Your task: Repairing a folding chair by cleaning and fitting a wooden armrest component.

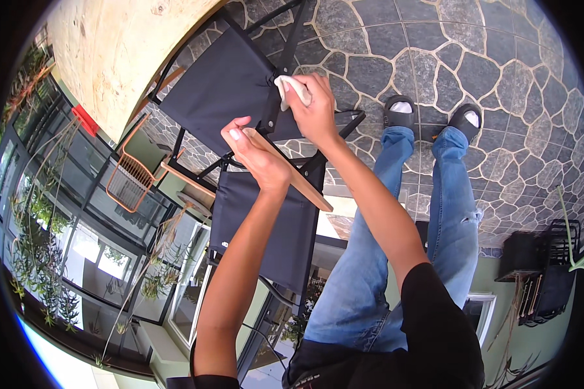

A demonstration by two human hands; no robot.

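Observation:
A folding chair with a dark fabric seat (217,84) and a dark fabric backrest (266,223) stands before me, on the left. Its wooden armrest (308,189) slants across the middle of the view. My left hand (258,159) is closed around the front part of that armrest, its thumb on the wood. In my right hand (315,110), a bunched white cloth (294,93) is pressed against the chair's black metal frame (272,110), just beyond the armrest's front end. The fingers hide part of the cloth.
A pale wooden tabletop (110,52) reaches over the far left, close to the seat. Behind the chair are an orange-framed chair (133,172), plants and glass windows. My sandalled feet stand on stone-patterned tiles (435,71). Dark stacked furniture (538,272) is at the right.

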